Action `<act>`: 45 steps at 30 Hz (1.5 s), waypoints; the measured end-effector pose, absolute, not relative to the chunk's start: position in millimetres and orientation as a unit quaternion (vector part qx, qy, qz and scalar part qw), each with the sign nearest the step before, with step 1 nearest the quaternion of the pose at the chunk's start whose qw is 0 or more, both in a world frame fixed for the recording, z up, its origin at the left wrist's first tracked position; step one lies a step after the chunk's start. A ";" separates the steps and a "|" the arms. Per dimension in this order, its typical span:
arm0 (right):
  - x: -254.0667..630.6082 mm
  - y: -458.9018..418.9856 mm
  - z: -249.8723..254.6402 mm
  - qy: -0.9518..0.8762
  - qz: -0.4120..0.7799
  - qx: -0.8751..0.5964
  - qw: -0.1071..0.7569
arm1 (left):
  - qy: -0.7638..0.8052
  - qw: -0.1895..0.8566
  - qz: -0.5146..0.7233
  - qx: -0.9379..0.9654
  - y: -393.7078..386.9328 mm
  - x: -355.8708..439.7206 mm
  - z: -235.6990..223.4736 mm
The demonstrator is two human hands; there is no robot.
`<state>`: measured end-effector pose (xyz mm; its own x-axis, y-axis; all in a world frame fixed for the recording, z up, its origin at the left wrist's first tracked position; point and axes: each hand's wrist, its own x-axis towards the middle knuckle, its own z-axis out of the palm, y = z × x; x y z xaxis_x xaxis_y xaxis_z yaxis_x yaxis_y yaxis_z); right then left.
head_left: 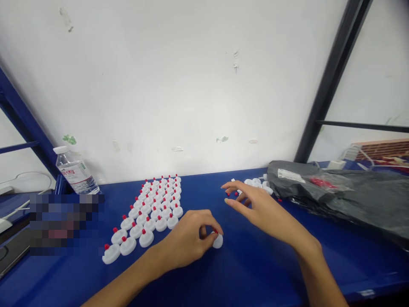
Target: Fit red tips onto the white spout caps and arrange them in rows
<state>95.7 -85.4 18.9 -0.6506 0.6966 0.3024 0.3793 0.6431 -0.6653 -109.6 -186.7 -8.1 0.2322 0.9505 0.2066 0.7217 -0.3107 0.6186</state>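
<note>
My left hand (194, 236) pinches the red tip of a white bottle cap (217, 241) at the middle of the blue table. To its right, my right hand (252, 204) hangs with fingers apart and nothing visible in them. Close beyond those fingers lie several white caps (255, 183) and small red tips (236, 194), partly hidden by the hand. Left of my left hand stand rows of white caps (146, 238), each topped with a red tip.
A water bottle (76, 170) leans against the wall at the back left, beside a blurred-out patch. A black plastic bag (319, 187) with a clear packet of red pieces (322, 182) covers the right side of the blue table (255, 264). Dark metal posts (332, 81) rise at both sides.
</note>
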 end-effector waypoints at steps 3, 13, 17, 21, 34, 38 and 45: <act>95.5 -84.9 17.8 -0.864 0.286 -0.309 0.275 | 0.567 0.189 0.257 0.759 -194.7 -114.6 -4.7; 97.6 -86.0 17.9 -0.865 0.289 -0.311 0.268 | 0.675 0.084 0.139 0.720 -249.2 -174.4 0.5; 98.9 -85.4 18.6 -0.863 0.288 -0.315 0.269 | 0.702 0.017 0.107 0.704 -250.7 -198.9 0.6; 103.3 -83.0 21.3 -0.863 0.273 -0.322 0.277 | 0.709 -0.037 0.069 0.701 -247.1 -204.8 -2.5; 175.8 -19.7 -9.8 -0.825 0.096 -0.460 0.313 | 0.632 -0.138 0.137 0.750 -238.4 -142.3 -7.6; 183.2 -14.2 -23.3 -0.832 0.122 -0.459 0.286 | 0.547 -0.071 0.092 0.829 -212.6 -77.2 -15.5; 186.0 -10.7 -26.9 -0.834 0.113 -0.476 0.253 | 0.497 -0.086 0.075 0.860 -140.2 -16.2 -22.7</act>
